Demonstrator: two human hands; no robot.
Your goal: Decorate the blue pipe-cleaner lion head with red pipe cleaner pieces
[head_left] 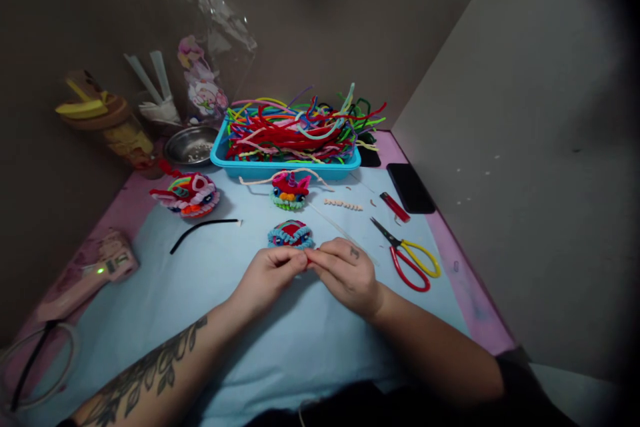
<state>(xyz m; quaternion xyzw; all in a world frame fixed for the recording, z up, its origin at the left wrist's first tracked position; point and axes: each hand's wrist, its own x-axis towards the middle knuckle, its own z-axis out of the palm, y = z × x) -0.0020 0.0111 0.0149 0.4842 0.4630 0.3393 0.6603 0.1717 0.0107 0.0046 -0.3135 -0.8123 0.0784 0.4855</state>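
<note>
My left hand (274, 275) and my right hand (347, 275) meet fingertip to fingertip over the blue cloth. Pinched between them is a small red piece (312, 257), mostly hidden by the fingers; it looks like pipe cleaner. Just behind the fingertips sits a blue-and-red pipe-cleaner figure (290, 233), its lower edge partly covered by my hands. Farther back stands a second figure (289, 189) with pink ears and an orange mouth. A bigger red-and-pink figure (189, 193) rests at the left. Between it and my left hand lies a black pipe cleaner (204, 229).
Scissors (403, 252) lie right of my right hand, near a red lighter (395, 207) and a black phone (411, 188). Behind are a blue tray (285, 169) of pipe cleaners and a metal bowl (175, 152). A pink glue gun (95, 276) lies left. A twisted beige strip (343, 204) sits mid-table.
</note>
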